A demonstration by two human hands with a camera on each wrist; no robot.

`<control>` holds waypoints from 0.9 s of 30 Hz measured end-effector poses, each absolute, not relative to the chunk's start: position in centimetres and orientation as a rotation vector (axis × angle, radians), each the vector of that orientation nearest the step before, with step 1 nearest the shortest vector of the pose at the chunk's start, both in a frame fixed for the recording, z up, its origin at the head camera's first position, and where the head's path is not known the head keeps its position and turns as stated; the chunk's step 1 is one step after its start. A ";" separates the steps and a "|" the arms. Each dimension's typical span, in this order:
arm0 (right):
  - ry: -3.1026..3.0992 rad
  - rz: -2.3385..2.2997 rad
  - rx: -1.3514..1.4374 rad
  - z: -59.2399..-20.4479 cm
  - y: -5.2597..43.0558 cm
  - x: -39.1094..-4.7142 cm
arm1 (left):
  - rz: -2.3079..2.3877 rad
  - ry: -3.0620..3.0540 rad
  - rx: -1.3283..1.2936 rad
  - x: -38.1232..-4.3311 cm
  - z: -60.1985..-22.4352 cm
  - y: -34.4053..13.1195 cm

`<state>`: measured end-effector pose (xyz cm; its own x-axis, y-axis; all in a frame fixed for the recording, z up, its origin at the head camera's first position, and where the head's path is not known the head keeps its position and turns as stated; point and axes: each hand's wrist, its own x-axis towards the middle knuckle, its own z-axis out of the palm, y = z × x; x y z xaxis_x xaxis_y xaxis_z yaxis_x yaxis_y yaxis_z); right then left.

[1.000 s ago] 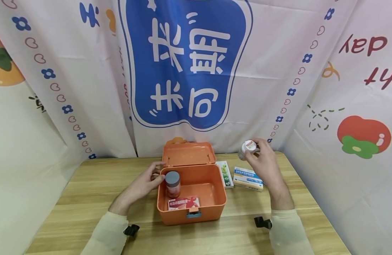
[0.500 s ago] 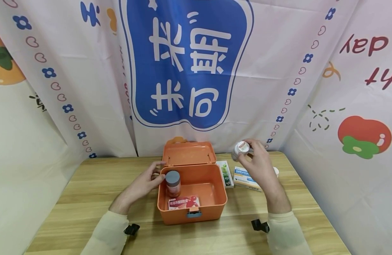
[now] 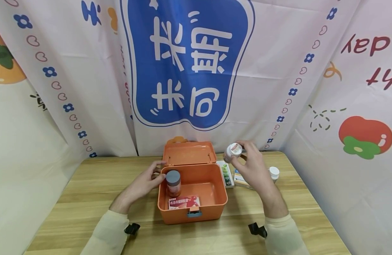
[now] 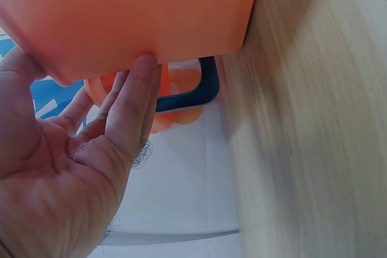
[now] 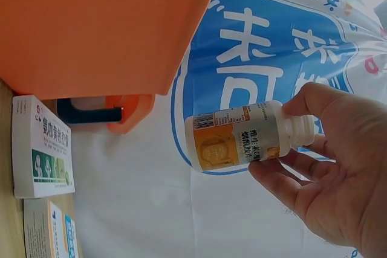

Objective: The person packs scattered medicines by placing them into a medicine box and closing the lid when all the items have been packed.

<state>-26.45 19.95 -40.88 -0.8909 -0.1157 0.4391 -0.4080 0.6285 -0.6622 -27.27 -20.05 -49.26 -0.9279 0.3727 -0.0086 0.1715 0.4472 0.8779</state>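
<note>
An orange medicine box [image 3: 192, 212] stands on the table, its lid [image 3: 189, 154] tipped back. My left hand [image 3: 146, 182] grips its back left corner, with the thumb at the rim and the fingers against the outer wall. Inside, a jar with a grey lid [image 3: 173, 182] stands upright beside a red-and-white medicine carton [image 3: 184, 203]. My right hand [image 3: 253, 164] pinches a white-capped pill bottle [image 3: 233, 152] near its cap, tilted in the air behind the table cartons. The right wrist view shows the yellow-and-white label of this pill bottle [image 5: 233, 137].
A green-and-white carton [image 3: 226, 173] lies close to the box's right wall. Next to it is a blue-and-white carton [image 3: 242, 179], partly hidden by my right hand. Another white-capped bottle [image 3: 274, 173] stands farther right. A printed cloth [image 3: 189, 71] hangs behind the wooden table [image 3: 97, 191].
My right hand has carried the pill bottle leftward, closer to the orange box. The bottle standing at the right has come into sight from behind that hand. My left hand stays in place.
</note>
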 end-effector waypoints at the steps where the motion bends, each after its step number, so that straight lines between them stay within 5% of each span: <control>1: -2.498 1.149 0.426 -40.8 19.8 -26.4 | 1.479 2.495 0.478 -27.3 -49.3 -20.1; 27: -2.531 1.182 0.576 -41.3 16.6 -25.0 | 1.485 2.494 0.464 -27.1 -49.0 -19.9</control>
